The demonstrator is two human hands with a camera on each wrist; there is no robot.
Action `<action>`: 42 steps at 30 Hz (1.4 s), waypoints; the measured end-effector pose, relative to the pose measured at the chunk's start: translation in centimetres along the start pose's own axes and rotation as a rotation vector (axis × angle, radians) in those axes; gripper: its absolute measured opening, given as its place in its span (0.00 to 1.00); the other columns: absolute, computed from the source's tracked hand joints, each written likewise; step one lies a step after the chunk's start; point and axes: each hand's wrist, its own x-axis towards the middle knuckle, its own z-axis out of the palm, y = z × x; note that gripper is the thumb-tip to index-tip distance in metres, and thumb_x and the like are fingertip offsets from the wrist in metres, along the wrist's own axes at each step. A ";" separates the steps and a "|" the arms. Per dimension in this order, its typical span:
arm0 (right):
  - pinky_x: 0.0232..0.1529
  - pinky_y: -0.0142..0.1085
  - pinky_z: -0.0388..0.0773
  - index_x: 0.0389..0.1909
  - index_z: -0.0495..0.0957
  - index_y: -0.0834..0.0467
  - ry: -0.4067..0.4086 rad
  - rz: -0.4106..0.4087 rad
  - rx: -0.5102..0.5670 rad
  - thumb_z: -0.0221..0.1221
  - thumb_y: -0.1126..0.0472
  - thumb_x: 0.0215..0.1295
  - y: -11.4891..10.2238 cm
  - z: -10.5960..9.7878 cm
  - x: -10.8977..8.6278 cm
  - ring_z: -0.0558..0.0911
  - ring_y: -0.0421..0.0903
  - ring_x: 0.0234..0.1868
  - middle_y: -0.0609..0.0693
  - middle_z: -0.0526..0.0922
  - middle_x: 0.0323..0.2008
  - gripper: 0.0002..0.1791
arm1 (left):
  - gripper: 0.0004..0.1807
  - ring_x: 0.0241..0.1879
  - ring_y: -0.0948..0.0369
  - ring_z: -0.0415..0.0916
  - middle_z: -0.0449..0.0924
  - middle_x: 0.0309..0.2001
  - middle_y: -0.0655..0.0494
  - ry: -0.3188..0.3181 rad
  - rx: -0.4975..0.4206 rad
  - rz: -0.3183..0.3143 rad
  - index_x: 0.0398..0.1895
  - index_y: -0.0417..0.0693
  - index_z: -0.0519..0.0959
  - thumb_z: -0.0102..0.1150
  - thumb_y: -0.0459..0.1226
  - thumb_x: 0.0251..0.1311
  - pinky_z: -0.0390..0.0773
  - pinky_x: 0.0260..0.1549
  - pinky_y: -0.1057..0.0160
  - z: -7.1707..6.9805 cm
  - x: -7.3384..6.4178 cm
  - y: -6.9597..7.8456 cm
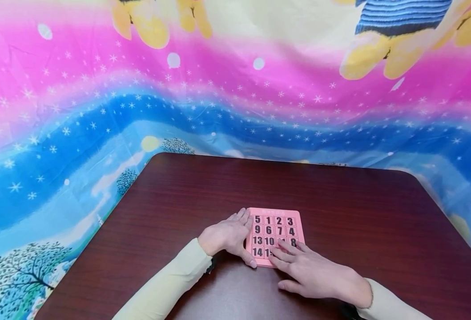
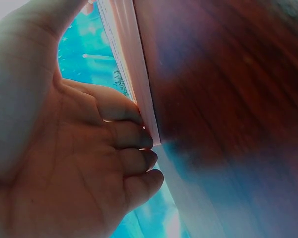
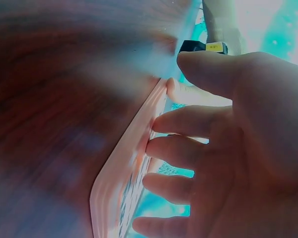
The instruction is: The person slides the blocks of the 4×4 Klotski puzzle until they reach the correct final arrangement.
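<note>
A pink number slide puzzle [image 1: 273,225] lies flat on the dark table, with black numbers on its square tiles. Along its left edge rests my left hand [image 1: 228,236], fingers near the far corner and thumb by the near corner. In the left wrist view, those fingertips touch the side of the puzzle frame [image 2: 148,99]. My right hand [image 1: 313,269] spreads over the near right part, its fingertips on the tiles and its thumb off the frame. Several lower right tiles are partly hidden under these fingers. The right wrist view shows the extended fingers [image 3: 174,151] reaching the puzzle's face.
The brown wooden table [image 1: 203,186] has rounded far corners. Behind it and at both sides hangs a colourful printed cloth [image 1: 219,102] with snowflakes and trees. A black device with a yellow label [image 3: 203,47] sits at the left wrist.
</note>
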 end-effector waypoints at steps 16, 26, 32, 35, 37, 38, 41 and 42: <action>0.65 0.64 0.65 0.67 0.73 0.51 0.034 0.002 -0.006 0.53 0.41 0.70 0.8 0.2 -0.8 0.65 0.59 0.73 0.51 0.73 0.68 0.29 | 0.72 0.79 0.50 0.38 0.41 0.79 0.41 0.000 -0.014 0.001 0.77 0.38 0.47 0.68 0.71 0.37 0.47 0.78 0.57 0.1 0.0 -0.1; 0.64 0.67 0.65 0.67 0.72 0.49 -0.016 0.056 0.090 0.53 0.39 0.69 1.6 0.0 -1.9 0.63 0.59 0.74 0.52 0.72 0.68 0.31 | 0.73 0.79 0.50 0.37 0.39 0.79 0.41 -0.004 -0.019 0.000 0.78 0.39 0.46 0.68 0.71 0.36 0.47 0.78 0.57 0.2 0.1 -0.1; 0.63 0.66 0.67 0.67 0.73 0.51 0.021 0.036 0.043 0.52 0.39 0.70 1.6 -0.1 -2.0 0.66 0.58 0.72 0.52 0.73 0.68 0.30 | 0.73 0.79 0.51 0.37 0.39 0.79 0.41 -0.007 -0.014 -0.003 0.78 0.39 0.46 0.68 0.72 0.36 0.46 0.78 0.58 0.2 0.1 -0.1; 0.63 0.65 0.67 0.66 0.73 0.52 0.050 0.028 0.006 0.52 0.39 0.70 1.3 -0.5 -1.8 0.67 0.57 0.72 0.51 0.74 0.67 0.30 | 0.73 0.80 0.51 0.37 0.39 0.79 0.42 -0.007 -0.004 -0.006 0.78 0.39 0.47 0.68 0.72 0.36 0.46 0.78 0.59 0.1 0.1 0.0; 0.64 0.64 0.67 0.67 0.73 0.52 0.062 0.026 0.000 0.53 0.40 0.70 1.2 -0.7 -1.6 0.67 0.57 0.72 0.51 0.73 0.68 0.30 | 0.72 0.80 0.52 0.37 0.39 0.79 0.42 -0.006 0.002 -0.006 0.78 0.39 0.48 0.67 0.72 0.36 0.45 0.78 0.59 0.1 0.0 0.0; 0.64 0.64 0.66 0.67 0.72 0.53 0.061 0.024 0.003 0.53 0.40 0.70 1.1 -0.8 -1.4 0.66 0.57 0.72 0.51 0.73 0.68 0.31 | 0.72 0.80 0.52 0.37 0.40 0.79 0.42 -0.006 0.003 -0.006 0.78 0.39 0.48 0.67 0.72 0.37 0.45 0.78 0.59 0.1 0.0 0.0; 0.66 0.64 0.65 0.67 0.72 0.53 0.048 0.018 0.022 0.54 0.41 0.70 0.7 -1.0 -0.9 0.65 0.58 0.73 0.52 0.72 0.69 0.31 | 0.72 0.80 0.52 0.36 0.40 0.79 0.42 -0.010 0.004 -0.005 0.78 0.39 0.48 0.67 0.72 0.37 0.45 0.78 0.59 0.0 0.0 0.0; 0.67 0.64 0.64 0.67 0.72 0.53 0.045 0.015 0.024 0.54 0.41 0.70 0.6 -0.9 -0.8 0.65 0.58 0.73 0.52 0.72 0.69 0.31 | 0.72 0.80 0.52 0.37 0.40 0.79 0.42 -0.011 0.005 -0.005 0.78 0.39 0.48 0.67 0.72 0.37 0.45 0.78 0.59 0.0 -0.1 0.1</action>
